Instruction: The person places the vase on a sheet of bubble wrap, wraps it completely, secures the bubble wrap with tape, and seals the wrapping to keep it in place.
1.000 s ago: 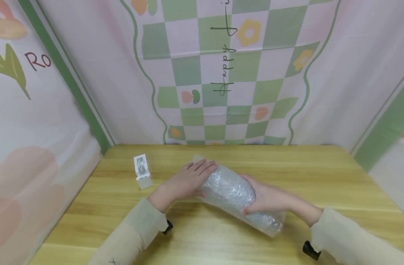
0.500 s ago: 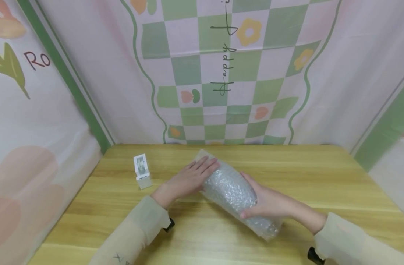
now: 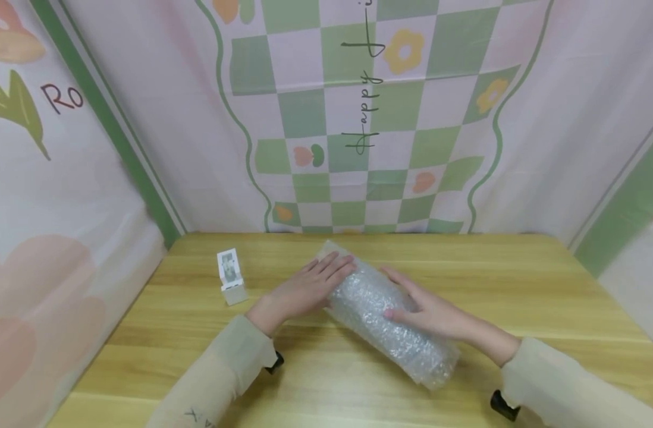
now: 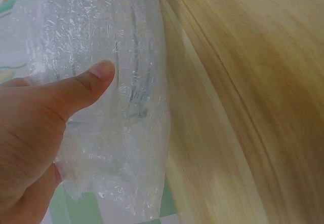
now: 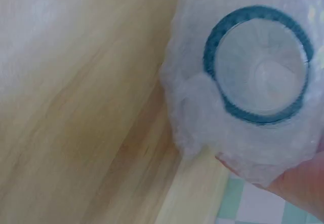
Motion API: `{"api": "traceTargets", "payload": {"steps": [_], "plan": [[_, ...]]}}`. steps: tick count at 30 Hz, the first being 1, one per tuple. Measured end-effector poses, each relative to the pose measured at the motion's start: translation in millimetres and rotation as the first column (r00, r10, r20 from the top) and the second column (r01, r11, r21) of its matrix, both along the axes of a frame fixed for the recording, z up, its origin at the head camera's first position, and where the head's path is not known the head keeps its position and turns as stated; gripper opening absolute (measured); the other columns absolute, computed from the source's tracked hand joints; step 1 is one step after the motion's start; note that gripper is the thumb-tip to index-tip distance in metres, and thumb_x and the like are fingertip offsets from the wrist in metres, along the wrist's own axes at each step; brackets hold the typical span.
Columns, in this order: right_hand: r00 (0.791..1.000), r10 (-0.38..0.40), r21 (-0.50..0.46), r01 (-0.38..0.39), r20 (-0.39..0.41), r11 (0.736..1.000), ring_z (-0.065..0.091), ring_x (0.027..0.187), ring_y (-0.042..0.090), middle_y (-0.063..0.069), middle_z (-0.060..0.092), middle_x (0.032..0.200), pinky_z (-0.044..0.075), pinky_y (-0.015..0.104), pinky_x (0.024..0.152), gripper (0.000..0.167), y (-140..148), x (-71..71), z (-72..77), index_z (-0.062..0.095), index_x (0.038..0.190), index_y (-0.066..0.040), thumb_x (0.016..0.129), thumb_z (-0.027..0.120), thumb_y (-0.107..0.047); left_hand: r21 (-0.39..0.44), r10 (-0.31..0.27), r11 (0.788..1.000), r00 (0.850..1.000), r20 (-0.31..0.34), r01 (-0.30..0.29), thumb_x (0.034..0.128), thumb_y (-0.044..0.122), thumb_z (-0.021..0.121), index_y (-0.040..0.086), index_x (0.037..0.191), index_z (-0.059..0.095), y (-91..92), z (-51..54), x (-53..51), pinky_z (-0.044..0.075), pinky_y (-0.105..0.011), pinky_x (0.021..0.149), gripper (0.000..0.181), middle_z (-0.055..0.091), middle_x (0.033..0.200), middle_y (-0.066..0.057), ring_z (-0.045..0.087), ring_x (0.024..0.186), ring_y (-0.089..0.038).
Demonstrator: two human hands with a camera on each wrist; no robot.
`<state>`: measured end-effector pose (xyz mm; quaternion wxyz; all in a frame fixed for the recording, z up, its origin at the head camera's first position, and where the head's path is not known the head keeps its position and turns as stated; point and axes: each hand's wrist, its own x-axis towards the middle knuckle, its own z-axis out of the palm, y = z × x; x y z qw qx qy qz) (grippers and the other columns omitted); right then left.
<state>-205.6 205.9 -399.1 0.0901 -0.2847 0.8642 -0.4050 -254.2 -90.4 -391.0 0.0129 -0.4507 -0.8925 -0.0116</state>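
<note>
A roll of clear bubble wrap (image 3: 380, 324) lies slantwise on the table, its far end to the left. My left hand (image 3: 310, 291) holds it near the far end; in the left wrist view the thumb (image 4: 93, 84) presses on the wrap (image 4: 101, 31) while the fingers are mostly hidden. Around the middle of the roll, my right hand (image 3: 430, 312) has its thumb on top and its fingers on the far side. Looking into the open near end, the right wrist view shows a clear round glass-like thing (image 5: 260, 67) with a teal ring (image 5: 210, 57) inside the wrap.
A small white box-like item (image 3: 231, 276) with a raised, printed panel stands at the left of the wooden table (image 3: 498, 261). Printed cloth (image 3: 348, 119) hangs behind the table's back edge, with more cloth at both sides.
The wrapped roll has turned slightly, its far end showing further out beyond my left hand. My right hand has shifted up and left along it, while my left hand stays nearly in place.
</note>
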Motion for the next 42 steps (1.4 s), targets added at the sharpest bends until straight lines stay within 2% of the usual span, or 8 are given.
{"api": "traceTargets", "payload": {"steps": [5,12,17,26,31,34,38,42], "plan": [[0.999,0.034,0.017,-0.033,-0.031,0.999,0.025,0.143,0.058,0.031,0.019,0.163,0.026,0.077,0.108,0.089,-1,-4.4,-6.6,0.018,0.164,-0.01,0.097,0.07,-0.034,0.001,-0.005,1.0,1.0,-0.006,0.005,0.0956,0.014,0.072,0.012,0.165,0.012,2.7,1.8,-1.5,0.02,-0.054,0.122,0.092,0.006,0.171,-0.01,0.005,0.156,-0.032],[0.998,0.027,0.012,-0.027,0.051,1.0,0.036,0.134,0.063,0.035,0.014,0.162,0.044,0.074,0.096,0.108,-5,-3.8,-8.6,0.009,0.166,-0.015,0.088,0.08,-0.038,0.018,0.01,1.0,1.0,0.013,-0.01,0.0959,0.014,0.072,0.011,0.165,0.011,2.5,3.6,-3.4,0.018,-0.054,0.123,0.092,0.002,0.171,-0.012,0.004,0.155,-0.034],[0.998,-0.012,0.014,0.011,0.064,1.0,0.041,0.129,0.064,0.036,0.013,0.162,0.052,0.07,0.089,0.112,-9,-1.3,-9.6,0.009,0.167,-0.023,0.084,0.083,-0.038,0.036,0.034,0.999,0.999,-0.015,-0.034,0.0927,0.017,0.076,0.014,0.166,0.015,1.3,2.2,-4.3,0.022,-0.053,0.122,0.095,0.006,0.171,-0.01,0.011,0.155,-0.032],[0.999,-0.032,0.051,0.031,0.019,0.998,0.036,0.134,0.062,0.031,0.017,0.163,0.043,0.077,0.094,0.113,-13,-0.7,-11.8,0.012,0.166,-0.026,0.08,0.084,-0.042,0.181,0.018,0.983,0.996,0.086,-0.034,0.0857,0.017,0.083,0.019,0.165,0.023,-6.7,2.2,-4.1,0.022,-0.058,0.121,0.1,0.01,0.17,-0.01,0.014,0.154,-0.034],[0.999,-0.04,0.06,0.039,0.015,0.997,0.035,0.135,0.062,0.03,0.018,0.164,0.041,0.079,0.094,0.114,-14,-0.6,-12.0,0.012,0.166,-0.029,0.08,0.084,-0.043,0.305,0.014,0.95,0.987,0.158,-0.062,0.0889,0.025,0.081,0.017,0.163,0.029,-20.1,11.3,-9.2,0.023,-0.057,0.121,0.091,0.017,0.169,-0.012,0.02,0.153,-0.035],[0.999,-0.043,0.063,0.042,0.018,0.997,0.032,0.138,0.062,0.028,0.017,0.165,0.037,0.08,0.097,0.114,-13,-0.6,-11.7,0.011,0.166,-0.03,0.079,0.084,-0.043,0.358,0.073,0.924,0.98,0.185,-0.136,0.0965,0.028,0.072,0.017,0.163,0.031,-32.3,21.0,-10.4,0.025,-0.056,0.121,0.079,0.021,0.168,-0.009,0.026,0.151,-0.034],[0.999,-0.037,0.069,0.036,0.013,0.997,0.028,0.141,0.06,0.025,0.016,0.166,0.032,0.081,0.1,0.114,-13,-0.5,-11.7,0.011,0.166,-0.03,0.08,0.084,-0.044,0.43,0.166,0.876,0.974,0.156,-0.218,0.1021,0.027,0.065,0.016,0.157,0.042,-48.8,28.5,-10.8,0.031,-0.054,0.119,0.061,0.037,0.162,-0.006,0.037,0.146,-0.033],[1.0,-0.029,0.059,0.028,0.01,0.998,0.027,0.142,0.06,0.026,0.016,0.166,0.031,0.081,0.101,0.113,-14,0.7,-9.5,0.012,0.166,-0.027,0.08,0.084,-0.043,0.494,0.227,0.835,0.969,0.092,-0.243,0.1023,0.021,0.064,0.014,0.148,0.054,-60.3,29.2,-9.8,0.04,-0.051,0.114,0.048,0.055,0.149,-0.009,0.049,0.138,-0.031]]}}
